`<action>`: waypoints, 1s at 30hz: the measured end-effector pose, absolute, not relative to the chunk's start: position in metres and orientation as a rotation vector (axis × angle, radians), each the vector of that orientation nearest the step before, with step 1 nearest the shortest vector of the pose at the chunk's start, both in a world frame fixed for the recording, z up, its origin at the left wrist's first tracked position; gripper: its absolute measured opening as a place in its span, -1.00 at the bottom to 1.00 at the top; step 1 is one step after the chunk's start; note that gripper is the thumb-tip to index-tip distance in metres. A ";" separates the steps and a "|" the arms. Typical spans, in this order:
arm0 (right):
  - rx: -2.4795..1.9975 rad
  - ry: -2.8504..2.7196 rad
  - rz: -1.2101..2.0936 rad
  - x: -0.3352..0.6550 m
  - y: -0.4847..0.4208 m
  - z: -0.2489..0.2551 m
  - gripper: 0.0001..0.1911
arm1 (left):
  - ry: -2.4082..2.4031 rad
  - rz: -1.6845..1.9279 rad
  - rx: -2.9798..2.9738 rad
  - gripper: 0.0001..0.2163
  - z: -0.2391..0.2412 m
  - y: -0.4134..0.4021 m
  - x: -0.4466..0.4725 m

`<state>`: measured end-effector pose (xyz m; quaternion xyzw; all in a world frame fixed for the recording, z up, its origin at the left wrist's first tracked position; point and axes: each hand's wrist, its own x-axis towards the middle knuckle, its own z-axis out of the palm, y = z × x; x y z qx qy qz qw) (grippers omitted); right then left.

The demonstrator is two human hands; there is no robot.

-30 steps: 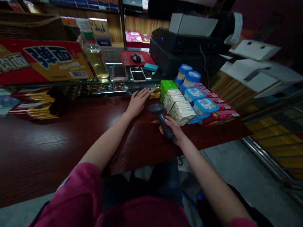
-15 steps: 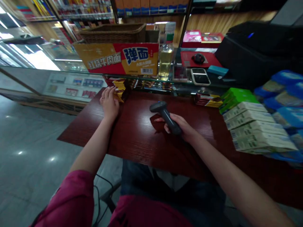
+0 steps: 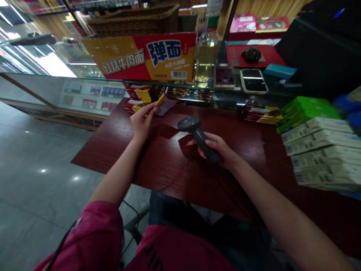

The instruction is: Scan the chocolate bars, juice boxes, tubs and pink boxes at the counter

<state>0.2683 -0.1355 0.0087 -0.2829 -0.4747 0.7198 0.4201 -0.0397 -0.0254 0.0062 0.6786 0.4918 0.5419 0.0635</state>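
Observation:
My left hand (image 3: 143, 119) pinches one end of a flat snack packet (image 3: 166, 104) in yellow, purple and silver wrapping, tilted just above the table. Behind that hand lies a pile of red and yellow packets (image 3: 139, 95), partly hidden by my fingers. A dark grey handheld barcode scanner (image 3: 201, 136) is gripped in my right hand (image 3: 220, 148), its head toward the packet, with a gap between the two. Both are over the dark red wooden table (image 3: 166, 165).
A noodle carton (image 3: 141, 56) and an oil-coloured bottle (image 3: 205, 60) stand on the glass shelf, near a phone (image 3: 254, 81) and a mouse (image 3: 252, 55). Stacked pale boxes (image 3: 324, 150), green packs (image 3: 307, 109) and another packet pile (image 3: 261, 114) are at the right.
My left hand has taken a packet from the left pile and moved it right, toward the scanner. My right hand keeps hold of the scanner. The view has shifted slightly.

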 end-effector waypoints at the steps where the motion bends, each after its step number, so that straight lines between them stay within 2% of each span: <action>1: -0.683 -1.216 1.810 0.268 -0.136 0.008 -0.45 | 1.446 1.656 1.946 -0.75 0.003 -0.025 -0.028; 7: -0.673 -1.251 1.810 0.264 -0.138 0.009 -0.41 | 1.285 1.423 1.676 -0.67 -0.015 -0.027 0.009; 12: -0.726 -1.274 1.829 0.263 -0.139 0.010 -0.39 | 1.254 1.344 1.668 -0.71 -0.011 -0.031 0.010; 21: -0.797 -1.328 1.775 0.265 -0.141 0.011 -0.50 | 1.283 1.359 1.615 -0.77 -0.014 -0.030 0.013; 30: -0.773 -1.190 1.710 0.271 -0.144 0.009 -0.42 | 1.290 1.399 1.695 -0.73 -0.007 -0.035 0.009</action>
